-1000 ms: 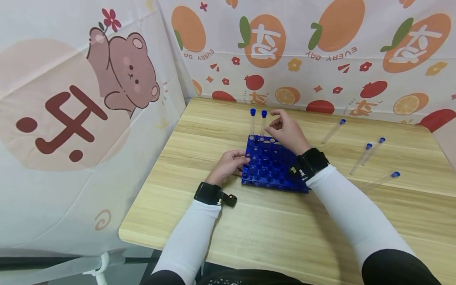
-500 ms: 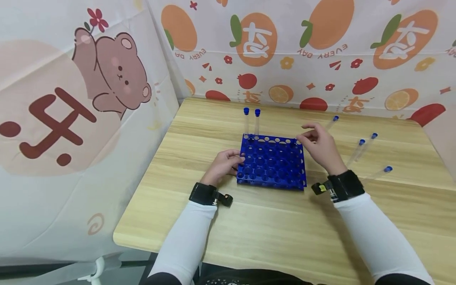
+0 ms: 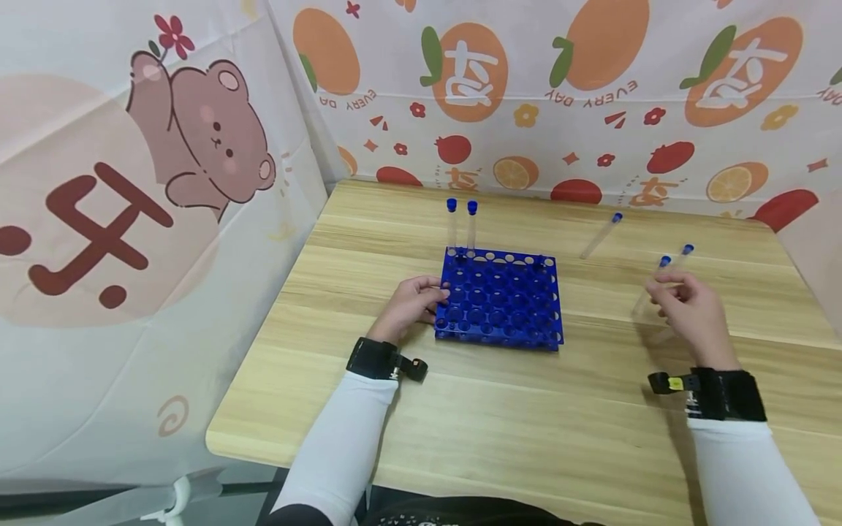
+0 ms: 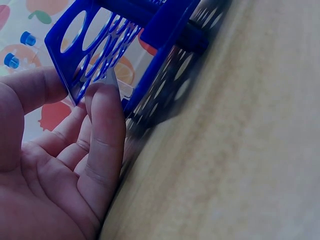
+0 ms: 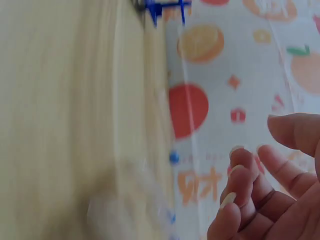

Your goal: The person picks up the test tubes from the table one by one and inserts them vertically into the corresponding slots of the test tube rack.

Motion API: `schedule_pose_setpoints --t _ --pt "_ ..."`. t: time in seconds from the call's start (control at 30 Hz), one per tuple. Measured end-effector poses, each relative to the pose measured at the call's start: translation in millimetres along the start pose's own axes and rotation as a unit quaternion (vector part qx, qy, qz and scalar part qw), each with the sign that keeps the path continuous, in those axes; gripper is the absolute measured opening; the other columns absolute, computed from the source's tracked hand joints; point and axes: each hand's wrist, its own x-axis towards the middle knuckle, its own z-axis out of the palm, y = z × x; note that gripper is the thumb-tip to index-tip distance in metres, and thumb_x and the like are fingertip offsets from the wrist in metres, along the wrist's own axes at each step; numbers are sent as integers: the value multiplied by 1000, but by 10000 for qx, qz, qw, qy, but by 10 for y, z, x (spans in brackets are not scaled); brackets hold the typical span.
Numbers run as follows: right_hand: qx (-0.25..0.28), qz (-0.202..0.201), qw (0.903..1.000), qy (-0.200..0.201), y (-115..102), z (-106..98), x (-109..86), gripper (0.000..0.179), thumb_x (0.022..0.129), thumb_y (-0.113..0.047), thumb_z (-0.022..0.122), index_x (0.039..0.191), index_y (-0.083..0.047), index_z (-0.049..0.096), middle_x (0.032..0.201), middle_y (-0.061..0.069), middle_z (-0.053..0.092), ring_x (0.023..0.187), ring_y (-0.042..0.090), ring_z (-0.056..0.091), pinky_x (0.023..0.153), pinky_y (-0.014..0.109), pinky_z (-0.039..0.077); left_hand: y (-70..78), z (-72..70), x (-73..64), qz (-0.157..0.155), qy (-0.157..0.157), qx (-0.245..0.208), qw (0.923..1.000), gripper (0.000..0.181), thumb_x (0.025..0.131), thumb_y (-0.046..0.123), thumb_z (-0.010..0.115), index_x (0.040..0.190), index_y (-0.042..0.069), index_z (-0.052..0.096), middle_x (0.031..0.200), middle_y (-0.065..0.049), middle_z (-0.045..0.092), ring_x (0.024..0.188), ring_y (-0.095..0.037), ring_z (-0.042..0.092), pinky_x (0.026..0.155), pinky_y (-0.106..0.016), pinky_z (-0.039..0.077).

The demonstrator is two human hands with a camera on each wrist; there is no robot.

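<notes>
My left hand [image 3: 411,307] grips the left edge of a blue test tube rack [image 3: 498,299], with thumb and fingers around its corner in the left wrist view. Two clear test tubes with blue caps, one at the far left corner [image 3: 452,223] and another beside it [image 3: 471,225], stand upright in the back row. My right hand [image 3: 693,314] hovers over the loose tubes at the right, fingers loosely bent. The right wrist view shows nothing between its fingers. Just past its fingertips lies a capped tube [image 3: 665,261]; the hand partly hides it.
Another capped tube [image 3: 601,235] lies slanted behind the rack's right side, and one more [image 3: 687,250] lies beyond my right hand. The wooden table [image 3: 500,424] meets a printed cloth [image 3: 395,139] at its back edge.
My right hand has moved from the standing tubes across the rack to the loose tubes on the right. My left hand stays on the rack. The head view has shifted slightly.
</notes>
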Motion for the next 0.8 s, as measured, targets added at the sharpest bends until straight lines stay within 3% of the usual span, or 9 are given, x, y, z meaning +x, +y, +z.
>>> schedule_pose_setpoints --t 0.1,0.2,0.37,0.47,0.8 --pt "-189 416 9990 9 169 -140 -63 41 93 -51 60 117 -17 59 78 -14 64 65 9 60 52 25 48 7 1 -6 -23 -32 -87 10000 33 91 15 66 122 3 63 91 -5 69 64 -11 59 53 -24 55" --pt "-395 642 9969 -241 324 -252 -118 43 94 -52 57 118 -16 56 79 -7 63 63 10 59 52 27 49 11 0 -13 -35 -42 -109 9999 33 91 15 66 122 2 63 89 -3 69 64 -11 59 52 -24 55" --pt "-590 762 9892 -1100 524 -348 -179 64 97 -52 52 135 0 46 93 10 64 68 12 61 58 29 53 6 -7 -13 -39 -49 -89 9999 32 91 15 66 121 3 64 89 -3 69 64 -11 59 53 -24 55" --pt "-655 820 9839 -1446 608 -355 -173 70 98 -54 50 140 2 41 98 15 65 73 11 62 61 29 54 2 -7 -13 -31 -55 -85 9999 32 91 15 65 121 3 64 89 -3 69 64 -11 58 53 -24 55" --pt "-747 869 9818 -1512 704 -342 -134 71 97 -56 49 138 2 43 93 11 67 72 10 61 60 27 53 -3 -6 7 -2 -69 -102 9999 33 91 15 65 122 2 63 88 -2 68 63 -10 58 52 -23 54"
